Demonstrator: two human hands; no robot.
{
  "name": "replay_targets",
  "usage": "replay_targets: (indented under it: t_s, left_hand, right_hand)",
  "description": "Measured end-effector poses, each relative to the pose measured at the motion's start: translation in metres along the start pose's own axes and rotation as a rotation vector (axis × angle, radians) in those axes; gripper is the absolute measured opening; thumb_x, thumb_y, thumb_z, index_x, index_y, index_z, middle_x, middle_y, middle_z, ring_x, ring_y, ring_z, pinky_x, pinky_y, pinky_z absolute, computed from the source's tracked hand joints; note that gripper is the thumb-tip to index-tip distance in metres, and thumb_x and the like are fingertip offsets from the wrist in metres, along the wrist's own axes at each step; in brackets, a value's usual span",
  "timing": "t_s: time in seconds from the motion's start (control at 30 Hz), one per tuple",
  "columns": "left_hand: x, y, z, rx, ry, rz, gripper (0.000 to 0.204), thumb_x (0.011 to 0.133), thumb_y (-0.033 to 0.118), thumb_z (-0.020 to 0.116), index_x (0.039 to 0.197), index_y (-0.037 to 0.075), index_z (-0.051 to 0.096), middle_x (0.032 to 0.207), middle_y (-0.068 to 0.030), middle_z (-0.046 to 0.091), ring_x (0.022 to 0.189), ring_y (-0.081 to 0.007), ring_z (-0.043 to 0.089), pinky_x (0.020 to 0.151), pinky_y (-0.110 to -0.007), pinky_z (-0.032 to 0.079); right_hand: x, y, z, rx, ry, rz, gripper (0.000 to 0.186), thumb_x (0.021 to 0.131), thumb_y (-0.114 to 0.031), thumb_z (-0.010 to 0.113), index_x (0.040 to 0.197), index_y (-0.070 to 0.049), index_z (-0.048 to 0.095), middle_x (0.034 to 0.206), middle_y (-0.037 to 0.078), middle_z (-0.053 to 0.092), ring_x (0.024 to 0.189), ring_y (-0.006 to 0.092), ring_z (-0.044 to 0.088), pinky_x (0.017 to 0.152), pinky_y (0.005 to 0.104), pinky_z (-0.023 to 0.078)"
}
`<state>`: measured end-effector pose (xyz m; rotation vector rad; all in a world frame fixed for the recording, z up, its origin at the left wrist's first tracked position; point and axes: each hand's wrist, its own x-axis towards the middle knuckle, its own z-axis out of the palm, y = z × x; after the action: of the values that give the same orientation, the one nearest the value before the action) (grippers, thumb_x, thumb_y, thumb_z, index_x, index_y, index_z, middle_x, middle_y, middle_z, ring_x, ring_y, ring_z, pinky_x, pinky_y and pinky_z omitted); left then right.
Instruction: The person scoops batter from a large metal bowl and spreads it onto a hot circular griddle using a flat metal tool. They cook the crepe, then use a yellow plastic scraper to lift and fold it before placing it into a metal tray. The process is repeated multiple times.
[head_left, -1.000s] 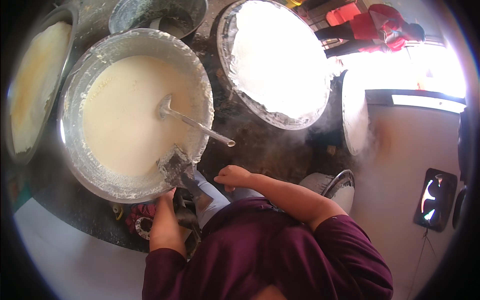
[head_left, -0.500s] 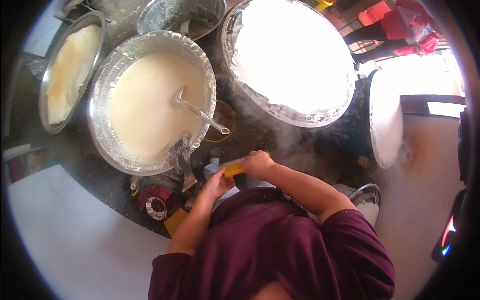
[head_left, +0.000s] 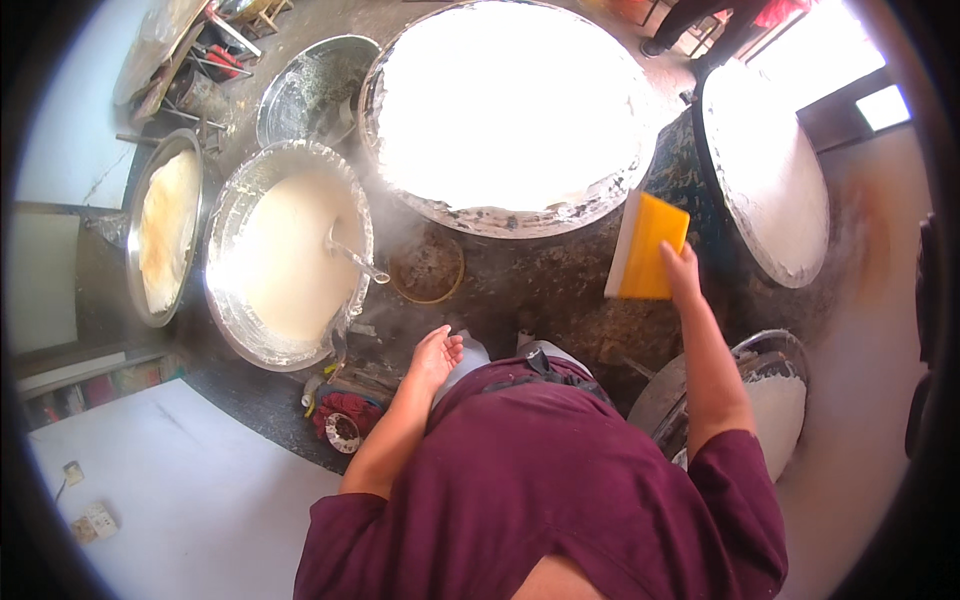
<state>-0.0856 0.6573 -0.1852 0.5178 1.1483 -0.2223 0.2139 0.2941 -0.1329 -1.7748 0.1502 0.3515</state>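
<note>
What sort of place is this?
Probably a small food workshop: a basin of creamy liquid with a ladle, a wide white-filled pan, and a flat yellow tool in the right hand.

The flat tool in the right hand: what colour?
The flat tool is yellow with a whitish edge; head view.

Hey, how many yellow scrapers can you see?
1: the yellow scraper, held in the right hand. The left hand holds none. Others could be hidden from this view.
</note>
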Motion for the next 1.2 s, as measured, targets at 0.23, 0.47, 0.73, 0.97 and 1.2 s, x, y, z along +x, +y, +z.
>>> replay_targets:
  t_s: [0.23,0.47,0.73,0.97,1.2]
  left_hand:
    - [-0.018,0.022,0.012,0.164,-0.017,0.034,0.025,0.089,0.023,0.053,0.112,0.013,0.051,0.082,-0.0066,0.061,0.067,-0.0157,0.057,0.06,-0.032,0.048]
    - [-0.004,0.041,-0.035,0.084,-0.07,0.063,0.028,0.087,0.022,0.055,0.114,0.012,0.051,0.082,-0.0078,0.062,0.066,-0.017,0.058,0.061,-0.032,0.048]
    - [0.034,0.043,-0.1,-0.039,0.039,-0.081,0.019,0.088,0.022,0.053,0.106,0.014,0.051,0.078,-0.0056,0.061,0.063,-0.0162,0.057,0.058,-0.033,0.048]
    - [0.047,0.061,-0.081,0.002,0.043,-0.036,0.014,0.088,0.022,0.055,0.101,0.017,0.052,0.076,-0.0024,0.06,0.062,-0.0159,0.056,0.06,-0.034,0.047]
    - [0.052,0.06,-0.027,-0.082,0.225,0.001,0.018,0.089,0.022,0.052,0.104,0.012,0.05,0.079,-0.0058,0.059,0.064,-0.0168,0.056,0.06,-0.033,0.048]
  right_hand:
    - [-0.017,-0.006,0.089,-0.801,0.114,-0.099,0.039,0.076,-0.034,0.064,0.092,0.002,0.056,0.087,0.022,0.063,0.084,0.036,0.061,0.073,0.0418,0.048]
    - [-0.098,-0.043,0.232,-1.14,-0.551,-0.1,0.043,0.074,-0.041,0.061,0.096,-0.003,0.055,0.091,0.018,0.064,0.087,0.0341,0.061,0.075,0.0434,0.048]
    - [-0.072,-0.002,0.097,0.333,0.169,0.109,0.025,0.084,-0.009,0.057,0.107,-0.003,0.051,0.096,0.007,0.06,0.084,0.0198,0.06,0.076,0.0325,0.049]
    - [0.055,0.027,0.1,0.33,0.801,0.25,0.032,0.082,-0.008,0.058,0.108,0.008,0.051,0.102,0.015,0.059,0.087,0.0237,0.058,0.074,0.0363,0.048]
    - [0.251,-0.019,0.011,0.208,0.582,0.225,0.026,0.076,-0.014,0.066,0.096,0.002,0.06,0.087,0.012,0.062,0.072,0.0249,0.06,0.065,0.0388,0.049]
